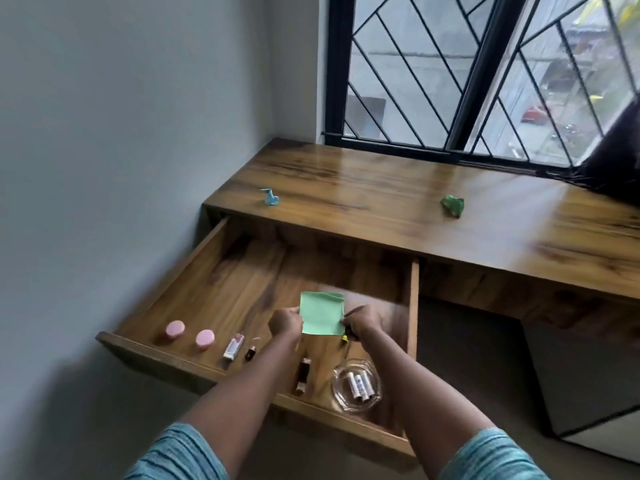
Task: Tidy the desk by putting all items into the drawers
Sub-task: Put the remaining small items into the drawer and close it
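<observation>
At the bottom middle of the frame, a green paper sheet point(322, 314) is pinched at its sides by the left hand point(284, 321) and right hand point(363, 322) over the open drawer point(221, 282), likely to be dropped in. Higher up, a blue paper figure point(270, 197) and green paper figure point(452, 205) are left on the desk point(381, 195); nothing is blocking them.

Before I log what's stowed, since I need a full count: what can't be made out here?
Head view only:
- Drawer rear: tucked under the desk.
- Drawer floor: partly behind the green paper and both forearms.
- Yellow bit: mostly behind the right hand.
- Tube label: too small.
- Dark cloth: cut by the right edge.
</observation>
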Demonstrator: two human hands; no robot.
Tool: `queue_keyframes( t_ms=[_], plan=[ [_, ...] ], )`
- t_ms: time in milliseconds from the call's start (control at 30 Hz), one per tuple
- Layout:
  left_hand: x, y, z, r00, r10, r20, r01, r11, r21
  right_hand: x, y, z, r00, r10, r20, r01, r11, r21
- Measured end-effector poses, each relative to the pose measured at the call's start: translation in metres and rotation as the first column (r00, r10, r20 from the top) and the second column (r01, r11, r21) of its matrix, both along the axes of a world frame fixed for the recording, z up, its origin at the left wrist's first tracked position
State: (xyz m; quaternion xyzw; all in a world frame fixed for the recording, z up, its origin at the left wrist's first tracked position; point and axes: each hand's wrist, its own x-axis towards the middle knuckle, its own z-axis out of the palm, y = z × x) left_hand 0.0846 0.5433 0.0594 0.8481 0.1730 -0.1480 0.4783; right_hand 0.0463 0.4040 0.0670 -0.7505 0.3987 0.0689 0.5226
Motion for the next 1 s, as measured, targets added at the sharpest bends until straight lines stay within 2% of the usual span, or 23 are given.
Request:
queue_keyframes(
  t_ms=[200,433,733,1000],
  plan=[
    [0.029,0.022,-0.028,0.997,0.045,-0.069,-0.047,0.999,-0.022,0.012,0.036,-0.03,0.991,-0.124,-0.05,0.123,0.992,-0.027],
    [0.064,0.021,-0.052,0.992,0.024,-0.124,-0.028,0.999,-0.03,0.048,0.043,-0.063,0.979,-0.165,-0.12,0.159,0.986,-0.059],
    [0.103,0.016,-0.075,0.974,-0.06,-0.218,0.09,0.988,0.128,0.083,0.049,-0.082,0.95,-0.182,-0.254,0.137,0.973,-0.185],
    [0.095,0.017,-0.07,0.971,-0.178,-0.161,0.218,0.935,0.28,0.079,0.06,-0.081,0.949,-0.202,-0.243,0.152,0.966,-0.209]
  ],
)
